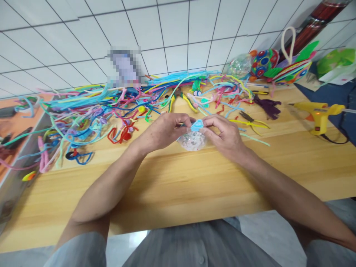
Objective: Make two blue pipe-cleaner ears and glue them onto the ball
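Note:
A light-blue coil of pipe cleaner (197, 125) sits on top of a clear ball (193, 141) with glittery bits in it, at the middle of the table. My left hand (167, 130) pinches the coil from the left, fingertips closed against it. From the other side, my right hand (224, 134) closes its thumb and fingers on the same coil. The ball is just under both hands, low over or on the table; I cannot tell which. Beyond the hands lie yellow-and-green handled pliers (182, 101); yellow-handled pliers (253, 122) lie to the right.
A tangle of coloured pipe cleaners (91, 107) covers the back and left of the wooden table (178, 189). A yellow glue gun (319, 115) with a lit light stands at right. Decorated balls (264, 63) stand along the tiled wall. A grey-edged orange tray (22, 129) is at left.

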Demonstrator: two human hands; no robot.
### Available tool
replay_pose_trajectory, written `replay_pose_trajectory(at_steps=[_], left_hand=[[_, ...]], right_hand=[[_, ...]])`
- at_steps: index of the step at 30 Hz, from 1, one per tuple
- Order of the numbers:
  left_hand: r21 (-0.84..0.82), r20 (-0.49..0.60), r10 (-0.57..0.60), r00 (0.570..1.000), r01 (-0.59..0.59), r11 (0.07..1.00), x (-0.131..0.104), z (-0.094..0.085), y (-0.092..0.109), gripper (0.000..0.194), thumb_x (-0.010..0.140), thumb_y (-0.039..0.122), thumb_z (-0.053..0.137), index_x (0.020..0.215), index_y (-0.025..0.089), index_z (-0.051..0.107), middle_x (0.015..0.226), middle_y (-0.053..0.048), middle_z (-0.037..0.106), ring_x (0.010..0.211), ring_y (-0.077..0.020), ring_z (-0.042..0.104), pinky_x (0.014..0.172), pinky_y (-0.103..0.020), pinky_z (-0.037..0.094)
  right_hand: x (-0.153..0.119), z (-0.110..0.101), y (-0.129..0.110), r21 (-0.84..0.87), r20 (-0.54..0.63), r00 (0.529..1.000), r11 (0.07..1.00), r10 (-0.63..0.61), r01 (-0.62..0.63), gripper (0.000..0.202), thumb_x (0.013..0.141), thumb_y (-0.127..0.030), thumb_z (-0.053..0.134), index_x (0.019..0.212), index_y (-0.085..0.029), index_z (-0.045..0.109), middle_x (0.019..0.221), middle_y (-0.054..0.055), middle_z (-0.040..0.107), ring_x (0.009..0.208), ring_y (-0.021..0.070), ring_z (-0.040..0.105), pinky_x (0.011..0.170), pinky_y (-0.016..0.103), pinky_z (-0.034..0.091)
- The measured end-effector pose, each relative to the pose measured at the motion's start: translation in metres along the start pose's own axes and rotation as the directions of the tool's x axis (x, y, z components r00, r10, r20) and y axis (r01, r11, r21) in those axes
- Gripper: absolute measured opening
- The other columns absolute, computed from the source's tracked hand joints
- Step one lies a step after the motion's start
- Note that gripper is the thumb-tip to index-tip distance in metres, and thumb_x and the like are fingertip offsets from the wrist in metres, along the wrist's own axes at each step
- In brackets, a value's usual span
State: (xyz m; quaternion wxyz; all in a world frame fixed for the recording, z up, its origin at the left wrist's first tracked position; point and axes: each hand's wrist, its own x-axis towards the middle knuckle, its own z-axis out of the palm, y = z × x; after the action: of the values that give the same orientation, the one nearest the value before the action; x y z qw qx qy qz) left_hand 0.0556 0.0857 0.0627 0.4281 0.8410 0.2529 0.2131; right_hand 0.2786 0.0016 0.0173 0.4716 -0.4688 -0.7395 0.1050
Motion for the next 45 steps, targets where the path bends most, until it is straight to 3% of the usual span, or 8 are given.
replay_pose_trajectory(at_steps=[5, 18, 45], left_hand=[[-0.007, -0.017, 0.003, 1.000, -0.003, 1.000, -0.0001, 0.0004, -0.0012, 0.007, 0.091, 0.019, 0.065, 0.088, 0.018, 0.072, 0.113, -0.006, 0.082, 0.095, -0.0175, 0.076, 0.082, -0.027, 0.057], [-0.055, -0.027, -0.021, 0.999, 0.019, 0.998, 0.0000, 0.0024, -0.0043, 0.007, 0.090, 0.021, 0.067, 0.086, 0.018, 0.072, 0.110, -0.007, 0.082, 0.098, -0.0190, 0.076, 0.086, -0.030, 0.058], [-0.125, -0.006, -0.081, 0.997, 0.080, 0.989, 0.0012, 0.0018, -0.0022, 0.006, 0.087, 0.023, 0.071, 0.084, 0.018, 0.072, 0.100, -0.005, 0.081, 0.098, -0.0200, 0.076, 0.087, -0.031, 0.060]], right_hand=[[-0.0006, -0.0040, 0.0011, 0.007, 0.017, 0.999, 0.999, 0.039, -0.039, 0.006, 0.102, -0.029, 0.064, 0.098, -0.026, 0.068, 0.095, 0.002, 0.075, 0.089, 0.0203, 0.072, 0.083, 0.036, 0.057], [-0.0026, 0.0028, 0.0095, -0.093, -0.007, 0.994, 0.989, -0.112, 0.111, 0.006, 0.103, -0.023, 0.061, 0.097, -0.025, 0.063, 0.102, 0.006, 0.075, 0.099, 0.0226, 0.073, 0.090, 0.039, 0.057], [-0.0021, 0.0020, 0.0033, -0.022, 0.008, 1.000, 1.000, 0.010, -0.010, 0.007, 0.099, -0.024, 0.063, 0.092, -0.026, 0.064, 0.102, 0.006, 0.076, 0.101, 0.0240, 0.072, 0.093, 0.041, 0.056]])
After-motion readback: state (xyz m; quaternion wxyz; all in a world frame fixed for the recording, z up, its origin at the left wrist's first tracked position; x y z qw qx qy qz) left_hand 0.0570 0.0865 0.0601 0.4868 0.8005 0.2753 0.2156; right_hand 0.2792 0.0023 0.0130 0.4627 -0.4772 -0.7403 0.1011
